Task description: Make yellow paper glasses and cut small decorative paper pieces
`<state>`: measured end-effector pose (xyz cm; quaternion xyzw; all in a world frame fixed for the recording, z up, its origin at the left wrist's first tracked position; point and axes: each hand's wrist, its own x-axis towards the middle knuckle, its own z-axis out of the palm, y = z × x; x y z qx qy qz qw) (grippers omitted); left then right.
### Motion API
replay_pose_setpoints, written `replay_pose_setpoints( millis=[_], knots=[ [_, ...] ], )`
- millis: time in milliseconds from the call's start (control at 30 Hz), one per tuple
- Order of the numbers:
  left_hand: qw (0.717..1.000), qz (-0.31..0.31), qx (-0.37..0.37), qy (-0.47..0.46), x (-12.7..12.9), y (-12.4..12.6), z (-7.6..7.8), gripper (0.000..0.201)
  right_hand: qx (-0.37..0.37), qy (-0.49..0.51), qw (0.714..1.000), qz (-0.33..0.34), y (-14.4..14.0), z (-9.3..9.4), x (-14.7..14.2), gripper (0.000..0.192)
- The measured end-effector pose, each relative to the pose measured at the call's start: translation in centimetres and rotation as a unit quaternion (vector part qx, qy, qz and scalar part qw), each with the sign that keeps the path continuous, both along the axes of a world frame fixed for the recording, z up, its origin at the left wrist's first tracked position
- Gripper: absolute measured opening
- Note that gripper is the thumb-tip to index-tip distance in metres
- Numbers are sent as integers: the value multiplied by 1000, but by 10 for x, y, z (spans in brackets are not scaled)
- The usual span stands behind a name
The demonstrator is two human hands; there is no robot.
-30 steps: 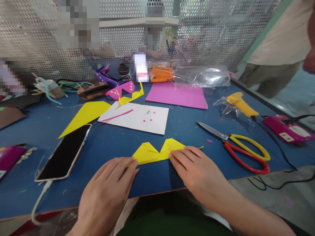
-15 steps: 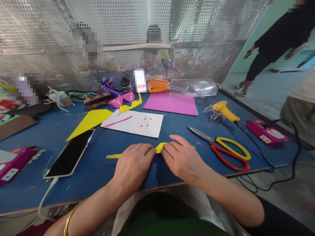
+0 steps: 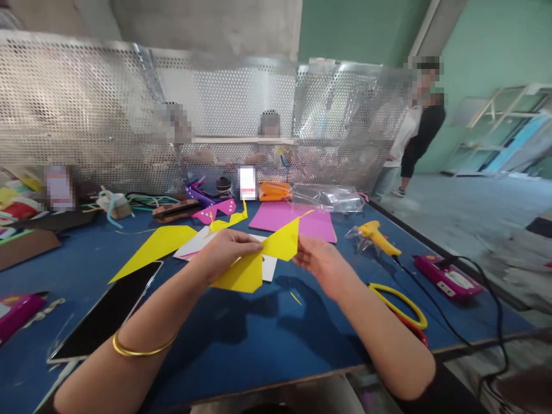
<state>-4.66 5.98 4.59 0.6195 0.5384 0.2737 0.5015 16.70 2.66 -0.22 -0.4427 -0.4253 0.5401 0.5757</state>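
One piece of yellow paper (image 3: 282, 238) was held up off the bench (image 3: 194, 362), in front of the white card (image 3: 269, 271) in view. Left hand (image 3: 228, 247) pinched it at the narrow waist between its two lobes, thumb on the near face, other fingers mostly hidden. Right hand (image 3: 322, 261) sat at the right-hand edge, fingers curled in; couldn't tell whether they gripped or just touched. Paper was tilted, right lobe higher than left, with a thin yellow strip (image 3: 306, 214) sticking out past the upper right corner. Judged it light, thin, a bit stiff: good for keeping shape from one pinch, but easy to crease, with the waist the likeliest spot to bend or tear. Better hold: flat of either lobe, light pressure; strip looked too flimsy to lift by. Slip risk seemed low. Yellow sliver (image 3: 295, 298) lay on the bench below. Scissors (image 3: 423, 319) were partly hidden by the right forearm; glue gun (image 3: 379, 237) lay farther back, apart from both hands.
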Motion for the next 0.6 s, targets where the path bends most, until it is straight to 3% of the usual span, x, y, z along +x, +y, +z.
replay_pose_setpoints(
  millis=[100,300,600],
  knots=[
    [1000,-15,-14,-16,4,0,-10,33,-35,37,998,37,7,-4,-11,47],
    [998,-55,-10,-10,6,-2,-25,28,-45,75,996,8,11,-13,-13,34],
    [997,-60,24,-37,15,-13,-30,26,-38,82,996,0,3,-10,-20,34]
  ],
)
